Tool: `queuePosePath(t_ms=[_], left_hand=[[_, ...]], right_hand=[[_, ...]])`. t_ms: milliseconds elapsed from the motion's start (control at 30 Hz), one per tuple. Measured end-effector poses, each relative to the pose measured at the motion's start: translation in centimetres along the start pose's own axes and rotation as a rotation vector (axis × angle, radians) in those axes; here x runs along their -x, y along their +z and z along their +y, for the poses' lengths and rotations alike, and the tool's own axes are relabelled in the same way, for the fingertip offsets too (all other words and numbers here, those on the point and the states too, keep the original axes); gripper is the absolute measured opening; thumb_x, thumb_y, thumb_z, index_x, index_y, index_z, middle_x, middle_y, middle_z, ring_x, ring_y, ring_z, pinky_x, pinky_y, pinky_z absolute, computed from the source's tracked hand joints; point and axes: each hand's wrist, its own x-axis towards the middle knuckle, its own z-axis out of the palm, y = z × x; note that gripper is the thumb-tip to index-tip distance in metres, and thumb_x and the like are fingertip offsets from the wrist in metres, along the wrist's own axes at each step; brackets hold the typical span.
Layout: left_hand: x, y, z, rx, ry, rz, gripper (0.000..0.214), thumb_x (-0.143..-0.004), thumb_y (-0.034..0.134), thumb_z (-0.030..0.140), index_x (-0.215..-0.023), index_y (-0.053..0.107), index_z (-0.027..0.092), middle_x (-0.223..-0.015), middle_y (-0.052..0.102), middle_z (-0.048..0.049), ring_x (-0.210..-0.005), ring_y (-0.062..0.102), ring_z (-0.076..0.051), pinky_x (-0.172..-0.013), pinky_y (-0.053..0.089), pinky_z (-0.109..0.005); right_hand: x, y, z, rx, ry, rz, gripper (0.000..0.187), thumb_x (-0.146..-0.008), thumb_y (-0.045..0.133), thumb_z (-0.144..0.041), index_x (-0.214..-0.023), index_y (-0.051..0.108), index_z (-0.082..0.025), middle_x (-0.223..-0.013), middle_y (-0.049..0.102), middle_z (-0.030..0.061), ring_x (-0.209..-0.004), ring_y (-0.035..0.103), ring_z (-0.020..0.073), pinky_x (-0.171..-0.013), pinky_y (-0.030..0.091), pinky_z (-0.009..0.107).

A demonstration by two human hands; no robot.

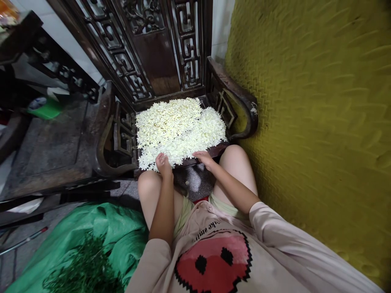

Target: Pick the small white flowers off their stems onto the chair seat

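Observation:
A heap of small white flowers (180, 126) covers the seat of a dark carved wooden chair (235, 97) in front of my knees. My left hand (163, 163) rests at the near left edge of the heap, fingers curled together into the flowers. My right hand (204, 157) lies at the near right edge, fingers bent and touching the flowers by the seat's front rim. What either hand holds, if anything, is hidden among the blossoms.
A yellow-green textured mat wall (311, 122) stands close on the right. A green plastic sheet (100, 236) with dark green stems (82, 268) lies on the floor at lower left. A second dark wooden chair (51, 138) stands to the left.

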Motion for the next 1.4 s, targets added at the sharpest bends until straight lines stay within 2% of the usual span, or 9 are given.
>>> queuePosePath(t_ms=[167, 333, 467, 567, 700, 933, 1100, 1233, 1400], left_hand=[[2.8, 1.4, -0.2, -0.178, 0.056, -0.332, 0.020, -0.065, 0.063, 0.030, -0.082, 0.059, 0.019, -0.073, 0.055, -0.0011, -0.067, 0.050, -0.012, -0.066, 0.039, -0.022], [3.6, 1.8, -0.4, -0.291, 0.077, -0.457, 0.022, -0.066, 0.062, 0.032, -0.085, 0.061, 0.020, -0.078, 0.056, -0.0024, -0.068, 0.049, -0.012, -0.066, 0.039, -0.024], [3.5, 1.8, -0.6, -0.362, 0.056, -0.563, 0.016, -0.062, 0.064, 0.031, -0.070, 0.061, 0.018, -0.074, 0.056, -0.0011, -0.064, 0.048, -0.011, -0.066, 0.039, -0.024], [3.1, 1.7, -0.9, -0.321, -0.005, -0.496, 0.016, -0.063, 0.062, 0.031, -0.067, 0.058, 0.017, -0.066, 0.055, 0.0013, -0.059, 0.046, -0.010, -0.062, 0.038, -0.023], [2.2, 1.3, -1.3, -0.221, -0.041, -0.296, 0.020, -0.062, 0.063, 0.034, -0.067, 0.057, 0.015, -0.058, 0.051, 0.0031, -0.056, 0.045, -0.009, -0.058, 0.035, -0.022], [1.3, 1.1, -1.4, -0.150, -0.096, -0.152, 0.024, -0.064, 0.063, 0.035, -0.069, 0.055, 0.013, -0.056, 0.050, 0.0034, -0.053, 0.045, -0.007, -0.057, 0.037, -0.021], [-0.7, 0.5, -0.6, 0.086, -0.206, 0.124, 0.024, -0.075, 0.053, 0.026, -0.095, 0.049, 0.013, -0.071, 0.058, -0.0015, -0.059, 0.055, -0.008, -0.060, 0.042, -0.020], [-1.2, -0.1, -0.4, 0.120, -0.210, 0.146, 0.052, -0.074, 0.054, 0.018, -0.122, 0.033, 0.016, -0.088, 0.060, -0.0050, -0.070, 0.060, -0.009, -0.070, 0.045, -0.023], [-0.4, -0.3, -0.7, -0.042, -0.015, 0.130, 0.065, -0.072, 0.056, 0.019, -0.130, 0.028, 0.018, -0.106, 0.057, -0.0093, -0.092, 0.058, -0.013, -0.084, 0.043, -0.027]], right_hand=[[0.4, 0.3, 0.0, 0.028, -0.017, -0.057, 0.034, -0.054, 0.067, -0.043, -0.072, 0.067, -0.014, -0.059, 0.060, 0.0005, -0.063, 0.052, 0.0136, -0.061, 0.038, 0.026], [0.5, 0.3, -0.2, 0.027, -0.044, -0.098, 0.030, -0.056, 0.065, -0.041, -0.070, 0.066, -0.015, -0.057, 0.058, -0.0007, -0.061, 0.050, 0.0123, -0.058, 0.036, 0.024], [0.7, 0.4, -0.2, -0.009, -0.030, -0.167, 0.025, -0.056, 0.065, -0.036, -0.068, 0.065, -0.015, -0.058, 0.058, -0.0014, -0.057, 0.047, 0.0100, -0.055, 0.033, 0.023], [0.6, 0.6, -0.1, -0.046, 0.015, -0.189, 0.023, -0.056, 0.066, -0.034, -0.068, 0.064, -0.015, -0.053, 0.053, -0.0039, -0.049, 0.039, 0.0069, -0.049, 0.027, 0.021], [0.3, 0.5, -0.1, -0.092, 0.069, -0.152, 0.022, -0.063, 0.060, -0.037, -0.065, 0.060, -0.015, -0.044, 0.039, -0.0069, -0.040, 0.026, 0.0051, -0.042, 0.017, 0.021], [0.4, 0.5, -0.3, -0.086, 0.062, -0.183, 0.021, -0.068, 0.056, -0.035, -0.066, 0.059, -0.014, -0.045, 0.035, -0.0071, -0.038, 0.025, 0.0045, -0.042, 0.013, 0.022], [0.2, 0.3, -0.1, -0.131, 0.070, -0.182, 0.022, -0.072, 0.052, -0.034, -0.067, 0.059, -0.014, -0.044, 0.032, -0.0072, -0.037, 0.024, 0.0046, -0.041, 0.015, 0.022], [0.0, 0.2, -0.1, -0.168, 0.104, -0.203, 0.027, -0.078, 0.046, -0.036, -0.068, 0.058, -0.013, -0.045, 0.034, -0.0062, -0.037, 0.026, 0.0047, -0.041, 0.017, 0.022], [0.0, 0.4, -0.2, -0.208, 0.194, -0.243, 0.034, -0.082, 0.039, -0.039, -0.067, 0.057, -0.014, -0.046, 0.036, -0.0056, -0.036, 0.026, 0.0049, -0.041, 0.020, 0.021]])
